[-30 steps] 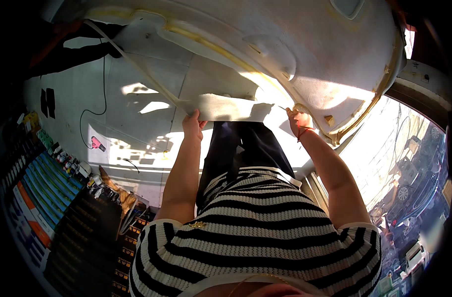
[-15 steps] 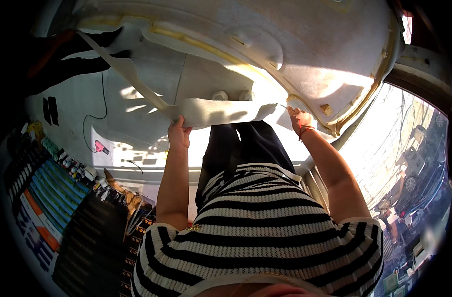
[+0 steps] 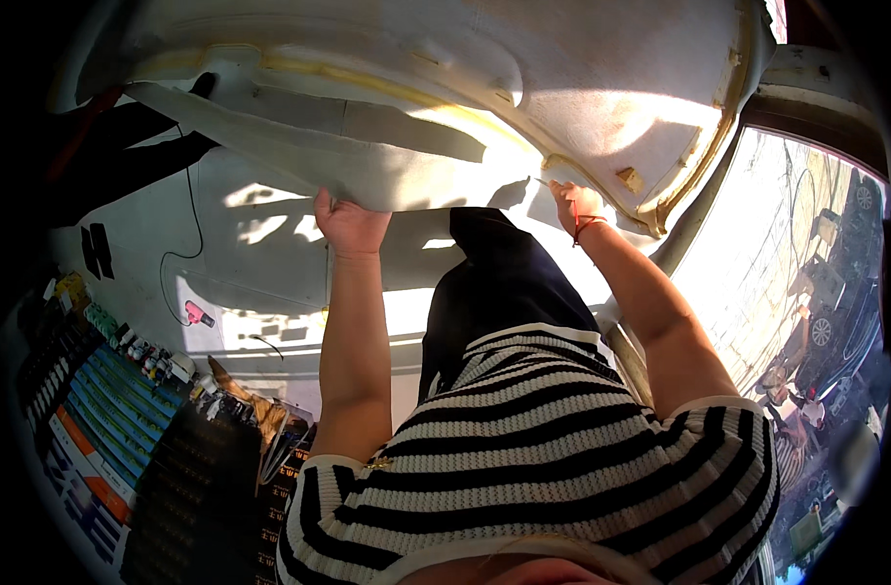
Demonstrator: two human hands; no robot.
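Pale sheet point(image 3: 397, 175) stretches beside a large panel point(image 3: 621, 58), near edge held by the left hand point(image 3: 355, 229). The right hand point(image 3: 576, 205) is curled by the panel's rim, its contents unclear. 1 pink tool point(image 3: 198, 314) lies off to the left.

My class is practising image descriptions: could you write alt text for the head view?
A person's left hand grips the lower edge of a long pale sheet, the right hand near the sheet's right end, beside a curved panel with yellowish edging. The person's striped top fills the foreground; a pink tool lies at left.
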